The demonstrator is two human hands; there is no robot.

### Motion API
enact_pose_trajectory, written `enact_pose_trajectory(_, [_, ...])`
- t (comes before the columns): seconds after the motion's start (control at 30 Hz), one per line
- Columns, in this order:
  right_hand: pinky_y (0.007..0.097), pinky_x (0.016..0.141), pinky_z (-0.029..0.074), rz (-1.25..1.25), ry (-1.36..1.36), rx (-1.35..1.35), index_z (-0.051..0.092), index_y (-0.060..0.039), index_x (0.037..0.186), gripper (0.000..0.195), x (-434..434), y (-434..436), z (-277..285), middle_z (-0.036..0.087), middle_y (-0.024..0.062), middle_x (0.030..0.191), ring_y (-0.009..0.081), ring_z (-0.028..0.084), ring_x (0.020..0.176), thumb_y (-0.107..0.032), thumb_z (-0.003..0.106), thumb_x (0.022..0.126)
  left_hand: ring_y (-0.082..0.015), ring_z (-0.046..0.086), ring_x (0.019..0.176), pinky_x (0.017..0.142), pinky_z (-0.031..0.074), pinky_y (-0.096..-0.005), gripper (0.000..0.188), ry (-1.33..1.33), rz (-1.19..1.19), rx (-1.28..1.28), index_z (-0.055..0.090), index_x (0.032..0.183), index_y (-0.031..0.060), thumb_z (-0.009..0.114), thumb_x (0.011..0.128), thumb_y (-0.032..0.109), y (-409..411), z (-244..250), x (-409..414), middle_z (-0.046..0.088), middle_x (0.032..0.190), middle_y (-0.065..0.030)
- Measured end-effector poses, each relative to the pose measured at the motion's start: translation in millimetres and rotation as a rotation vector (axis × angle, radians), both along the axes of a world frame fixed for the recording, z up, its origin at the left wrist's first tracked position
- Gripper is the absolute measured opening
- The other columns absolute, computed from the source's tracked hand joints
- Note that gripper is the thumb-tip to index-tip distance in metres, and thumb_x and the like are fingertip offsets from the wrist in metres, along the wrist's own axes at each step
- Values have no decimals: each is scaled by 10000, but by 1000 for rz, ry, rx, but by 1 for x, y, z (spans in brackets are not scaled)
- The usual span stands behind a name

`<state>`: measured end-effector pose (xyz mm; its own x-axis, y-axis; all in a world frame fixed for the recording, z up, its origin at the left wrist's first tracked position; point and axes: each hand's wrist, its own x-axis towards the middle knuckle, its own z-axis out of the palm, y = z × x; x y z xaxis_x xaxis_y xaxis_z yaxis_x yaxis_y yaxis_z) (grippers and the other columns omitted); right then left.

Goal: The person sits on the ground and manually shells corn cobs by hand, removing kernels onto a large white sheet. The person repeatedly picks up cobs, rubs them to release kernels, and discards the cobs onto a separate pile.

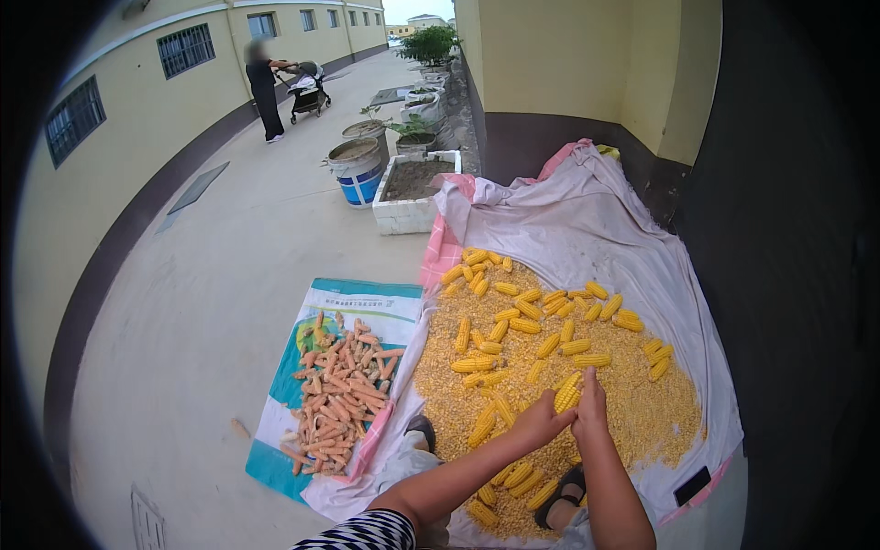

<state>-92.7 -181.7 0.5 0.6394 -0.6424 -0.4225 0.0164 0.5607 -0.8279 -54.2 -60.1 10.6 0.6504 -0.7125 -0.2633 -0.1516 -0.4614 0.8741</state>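
An ear of yellow corn (568,392) is held up between both hands, above a spread of loose corn kernels (632,405). My left hand (543,416) grips it from the left and below. Along its right side lies my right hand (591,405), fingers against the ear. Many whole ears (526,325) rest on the kernels, all on a pale cloth sheet (584,220). To the left, a heap of bare corn cobs (344,392) sits on a flattened teal and white woven sack (275,440).
A phone-like black object (692,487) lies on the sheet's lower right. Beyond stand a soil-filled foam box (405,217), a bucket (357,175) and potted plants (416,130). A person (263,89) with a stroller (306,89) is on the paved lane. My feet are among the corn.
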Motion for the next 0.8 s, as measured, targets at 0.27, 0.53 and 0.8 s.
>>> enact_pose_trajectory(0.27, [334,746,524,15,-158,-81,490,-17,1236,304,1,3,-20,587,100,987,207,616,846,-168,508,973,-413,630,865,747,488,-447,695,28,29,-8,476,1174,-91,623,828,494,-1,2,3,618,942,-297])
enact_pose_trajectory(0.53, [338,835,501,42,-111,166,457,3,1296,409,4,-1,-15,568,97,1132,182,586,987,-273,475,994,-317,643,923,800,491,-387,580,27,73,-153,482,1219,-78,653,849,336,-3,-20,4,640,998,-241])
enact_pose_trajectory(0.8, [352,863,517,82,-219,-47,395,-21,1360,419,-5,0,-18,566,122,1098,231,618,990,-81,469,951,-213,619,747,648,489,-337,520,10,123,-227,495,1161,-75,673,847,299,-11,-13,2,638,846,-164])
